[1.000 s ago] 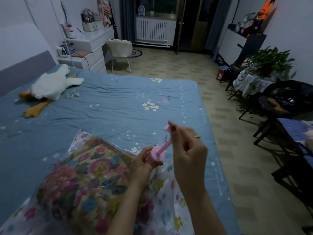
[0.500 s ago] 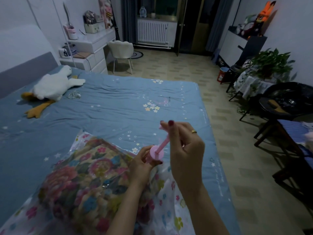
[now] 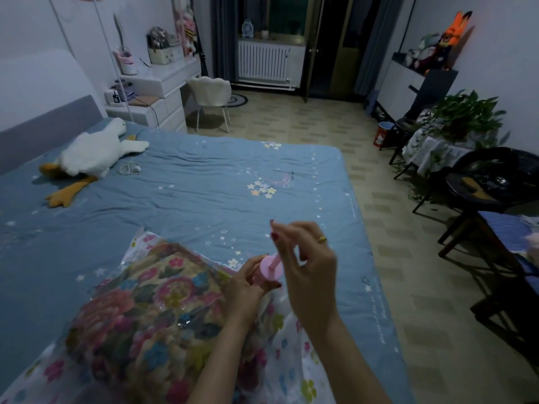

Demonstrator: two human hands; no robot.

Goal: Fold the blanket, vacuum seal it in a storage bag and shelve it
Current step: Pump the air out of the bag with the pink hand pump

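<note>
Vacuum step in progress. The folded floral-print blanket (image 3: 145, 325) lay inside the clear plastic storage bag printed with small coloured flowers (image 3: 294, 360), on the blue star-patterned bed (image 3: 204, 193), at its near edge.

The left hand (image 3: 245, 290) gripped the round pink plastic barrel of the hand pump (image 3: 271, 272), which stood on the bag where the valve presumably sat; the valve itself was hidden under the hand. The right hand (image 3: 309, 263) pinched the top of the thin pink plunger rod (image 3: 275, 246) between curled fingertips.

Change over the last second: the right hand had dipped toward the barrel at the half-second mark and was raised again at this moment, the rod drawn out. The left hand had kept its place. Judged as one full pump stroke.

The blanket bulk looked much the same across the interval, the plastic loose and wrinkled over it. Judgement: air removal was early; many more strokes needed before shelving.

A white plush goose (image 3: 93, 153) lay well apart, near the headboard.
</note>
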